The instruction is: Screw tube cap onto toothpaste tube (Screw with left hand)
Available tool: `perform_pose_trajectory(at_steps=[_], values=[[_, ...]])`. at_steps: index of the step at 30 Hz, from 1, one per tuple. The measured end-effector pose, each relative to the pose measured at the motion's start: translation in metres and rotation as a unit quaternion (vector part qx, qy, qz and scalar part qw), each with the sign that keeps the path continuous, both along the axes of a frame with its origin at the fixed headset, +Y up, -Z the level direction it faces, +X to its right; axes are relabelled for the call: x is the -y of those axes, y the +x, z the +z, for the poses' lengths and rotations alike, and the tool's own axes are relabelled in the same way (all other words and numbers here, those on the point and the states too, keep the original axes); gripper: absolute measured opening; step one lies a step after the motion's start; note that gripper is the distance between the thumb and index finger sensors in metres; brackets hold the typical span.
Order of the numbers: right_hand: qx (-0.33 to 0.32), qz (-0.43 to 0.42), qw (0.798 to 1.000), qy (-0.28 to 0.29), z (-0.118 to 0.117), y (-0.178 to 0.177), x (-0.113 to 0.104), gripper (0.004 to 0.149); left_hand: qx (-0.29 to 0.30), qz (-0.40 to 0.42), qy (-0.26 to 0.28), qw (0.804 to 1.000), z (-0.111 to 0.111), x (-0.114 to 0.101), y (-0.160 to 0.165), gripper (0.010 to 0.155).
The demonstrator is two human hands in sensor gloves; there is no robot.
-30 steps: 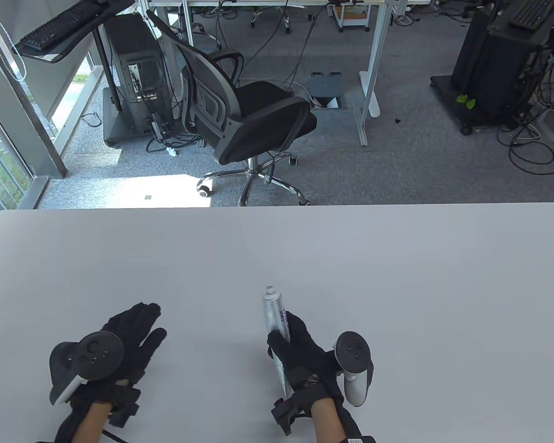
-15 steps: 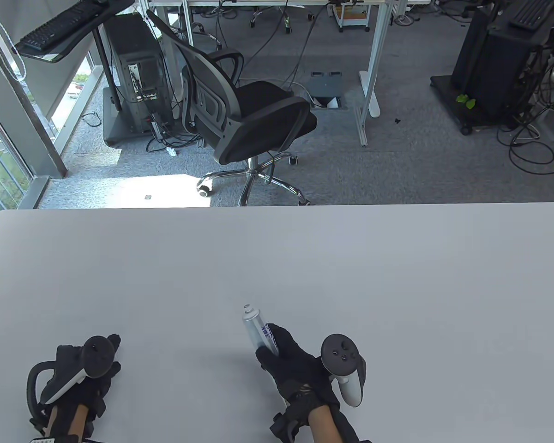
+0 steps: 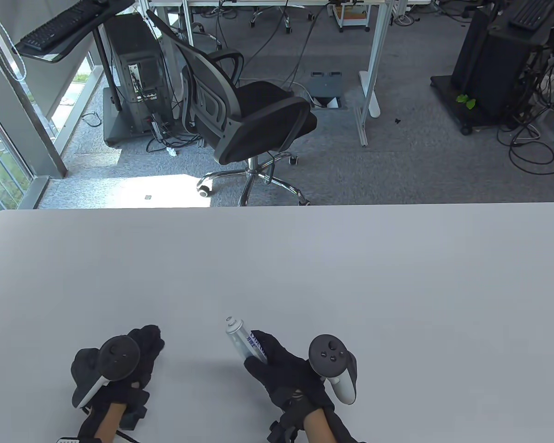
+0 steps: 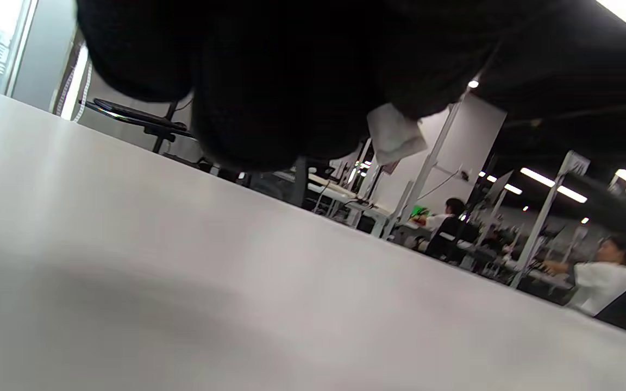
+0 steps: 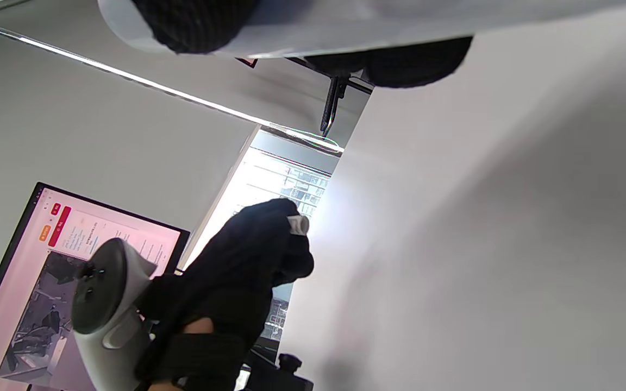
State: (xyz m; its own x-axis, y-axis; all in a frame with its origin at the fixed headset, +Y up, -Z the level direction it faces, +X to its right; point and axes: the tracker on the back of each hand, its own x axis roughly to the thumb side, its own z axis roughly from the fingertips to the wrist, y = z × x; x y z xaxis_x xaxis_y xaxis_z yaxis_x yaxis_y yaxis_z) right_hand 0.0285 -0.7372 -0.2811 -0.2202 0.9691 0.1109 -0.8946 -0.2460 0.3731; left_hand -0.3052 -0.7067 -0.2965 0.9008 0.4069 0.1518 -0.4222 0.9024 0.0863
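Observation:
My right hand [image 3: 263, 357] grips a silver toothpaste tube [image 3: 241, 339] with blue print. It is tilted up and to the left, and its open threaded nozzle [image 3: 231, 321] is bare. The tube's white body also shows at the top of the right wrist view [image 5: 345, 24]. My left hand [image 3: 150, 339] is curled, about a hand's width left of the nozzle. It pinches a small white cap [image 4: 395, 134] at its fingertips, which also shows in the right wrist view [image 5: 298, 224]. The cap is hidden in the table view.
The white table [image 3: 304, 258] carries only my hands and the tube. Its far edge [image 3: 277, 205] runs across the middle of the view. Beyond it stand a black office chair [image 3: 249, 115] and desks on the carpet.
My right hand has drawn the tube left and nearer. My left hand pulled back toward the near edge with fingers closing, then came forward and right toward the tube.

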Motion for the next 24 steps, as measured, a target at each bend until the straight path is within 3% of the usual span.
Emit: perform_pose_trajectory(at_steps=[3, 6, 8, 12, 15, 19, 24], values=[[0.002, 0.004, 1.0, -0.006, 0.0, -0.001, 0.003, 0.05, 0.034, 0.098, 0.005, 0.995, 0.002, -0.008, 0.017, 0.049], [-0.012, 0.031, 0.999, -0.013, 0.0, -0.008, 0.007, 0.05, 0.092, 0.235, -0.028, 0.967, 0.002, 0.0, 0.03, 0.049], [-0.032, 0.062, 0.997, -0.012, 0.0, -0.013, 0.007, 0.05, 0.098, 0.277, -0.025, 0.956, 0.004, 0.001, 0.029, 0.048], [-0.067, 0.146, 0.987, 0.014, 0.003, -0.025, 0.005, 0.05, 0.12, 0.301, -0.021, 0.946, 0.01, 0.001, 0.015, 0.047], [-0.092, 0.162, 0.982, 0.02, 0.005, -0.035, 0.004, 0.05, 0.154, 0.334, -0.045, 0.929, 0.015, 0.001, 0.015, 0.046], [-0.091, 0.16, 0.983, 0.026, 0.008, -0.036, 0.002, 0.05, 0.163, 0.295, -0.027, 0.941, 0.018, -0.005, 0.016, 0.045], [-0.088, 0.148, 0.985, 0.021, 0.008, -0.032, 0.002, 0.053, 0.191, 0.279, -0.007, 0.941, 0.023, -0.011, 0.019, 0.045]])
